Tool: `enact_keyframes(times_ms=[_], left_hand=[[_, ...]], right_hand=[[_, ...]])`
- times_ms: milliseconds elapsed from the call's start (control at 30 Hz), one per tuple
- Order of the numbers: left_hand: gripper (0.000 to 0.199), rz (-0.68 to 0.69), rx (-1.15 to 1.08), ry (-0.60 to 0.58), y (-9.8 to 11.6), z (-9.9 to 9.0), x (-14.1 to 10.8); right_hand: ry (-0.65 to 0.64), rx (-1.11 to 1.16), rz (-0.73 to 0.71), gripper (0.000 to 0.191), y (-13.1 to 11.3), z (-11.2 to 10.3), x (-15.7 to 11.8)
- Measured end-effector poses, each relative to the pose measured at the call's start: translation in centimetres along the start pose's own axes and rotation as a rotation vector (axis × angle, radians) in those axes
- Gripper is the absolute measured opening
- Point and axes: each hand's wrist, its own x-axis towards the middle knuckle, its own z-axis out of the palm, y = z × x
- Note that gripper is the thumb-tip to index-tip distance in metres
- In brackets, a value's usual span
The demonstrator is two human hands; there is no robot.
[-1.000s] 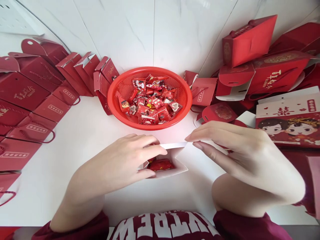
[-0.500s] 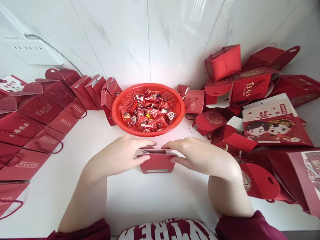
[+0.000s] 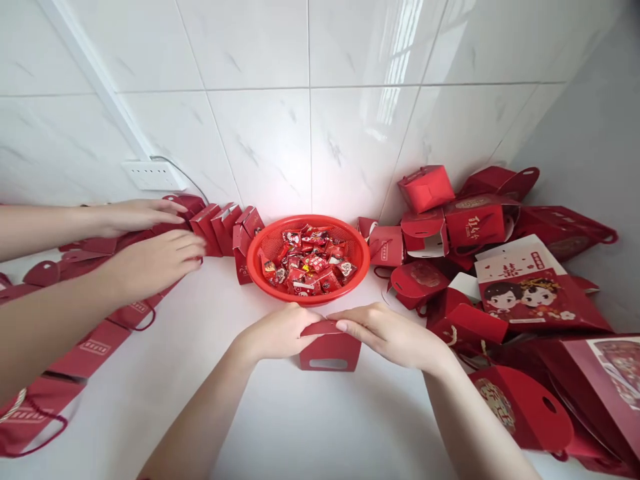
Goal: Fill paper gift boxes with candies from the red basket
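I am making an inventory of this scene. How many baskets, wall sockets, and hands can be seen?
Red basket: 1
Wall socket: 1
Hands: 4, namely the left hand and right hand on a small red box, plus another person's two hands
Total: 6

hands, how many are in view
4. The left hand and right hand meet on the small red box. Two co-worker hands reach in from the left over the row of boxes.

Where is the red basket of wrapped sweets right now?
The red basket sits mid-frame on the white table against the tiled wall, just beyond the small red box that the left hand and right hand hold.
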Motion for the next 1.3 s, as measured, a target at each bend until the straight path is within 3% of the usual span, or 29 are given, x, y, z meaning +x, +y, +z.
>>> enact_keyframes(times_ms=[267, 400, 567, 700, 800, 933, 1067, 1200, 1300], left_hand=[[0.022, -0.091, -0.202, -0.026, -0.1, 0.1, -2.3], [0.045, -0.174, -0.221, 0.134, -1.1, 1.6, -3.2], [0.036, -0.181, -0.393, 0.324, -1.0, 4.3, -3.4], [0.04, -0.132, -0.234, 0.424, 0.0, 4.9, -4.7], [0.038, -0.158, -0.122, 0.456, 0.9, 4.5, -6.8], [0.03, -0.313, -0.019, 0.671, 2.1, 3.5, -9.7], [0.035, -0.594, 0.209, 0.902, 2.4, 2.9, -11.8], [0.043, -0.802, 0.344, 0.969, 0.9, 2.9, -13.0], [0.044, -0.856, 0.349, 0.955, -0.4, 3.1, -13.1]], right_hand=[[0.007, -0.141, -0.037, 0.035, 1.5, 0.9, 0.3], [0.008, -0.143, -0.096, 0.034, 1.7, 0.7, 0.4], [0.002, -0.148, -0.108, 0.035, 1.5, 0.8, 0.5], [-0.004, -0.125, -0.099, 0.03, 1.0, 0.8, 0.2], [0.075, -0.138, -0.038, 0.029, 0.7, 0.2, -0.6], [0.159, -0.158, 0.038, 0.03, 0.5, -1.1, -2.0], [0.196, -0.202, 0.089, 0.03, 0.5, -2.0, -2.7], [0.181, -0.216, 0.122, 0.029, 0.8, -2.2, -2.5], [0.163, -0.214, 0.136, 0.029, 1.0, -2.0, -2.3]])
